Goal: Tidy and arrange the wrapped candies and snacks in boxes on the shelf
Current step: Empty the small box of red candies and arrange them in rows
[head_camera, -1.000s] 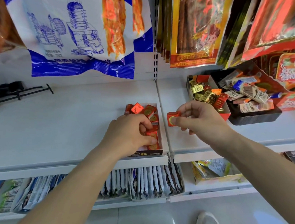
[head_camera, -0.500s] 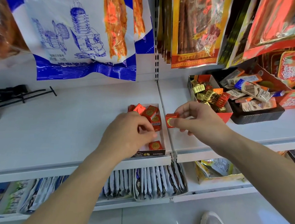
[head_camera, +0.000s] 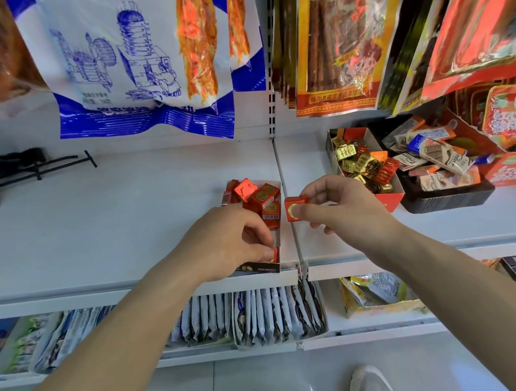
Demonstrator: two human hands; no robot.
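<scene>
A narrow open candy box (head_camera: pixel 278 237) lies on the white shelf (head_camera: pixel 124 214), with several red foil candies (head_camera: pixel 259 197) piled at its far end. My left hand (head_camera: pixel 231 239) reaches into the box's near end and pinches a red candy (head_camera: pixel 273 254) against the front corner. To the right of the box, my right hand (head_camera: pixel 339 208) hovers above the shelf seam, pinching one red candy (head_camera: pixel 294 209) with a gold round mark.
A red box of gold and red candies (head_camera: pixel 365 164) and a black tray of wrapped bars (head_camera: pixel 450 193) stand at the right. Large snack bags (head_camera: pixel 132 53) hang above. A black clip tool (head_camera: pixel 25 165) lies far left. Packets fill the lower shelf (head_camera: pixel 271 318).
My left hand has slid toward the box's near front corner with a red candy. My right hand keeps its candy in nearly the same spot.
</scene>
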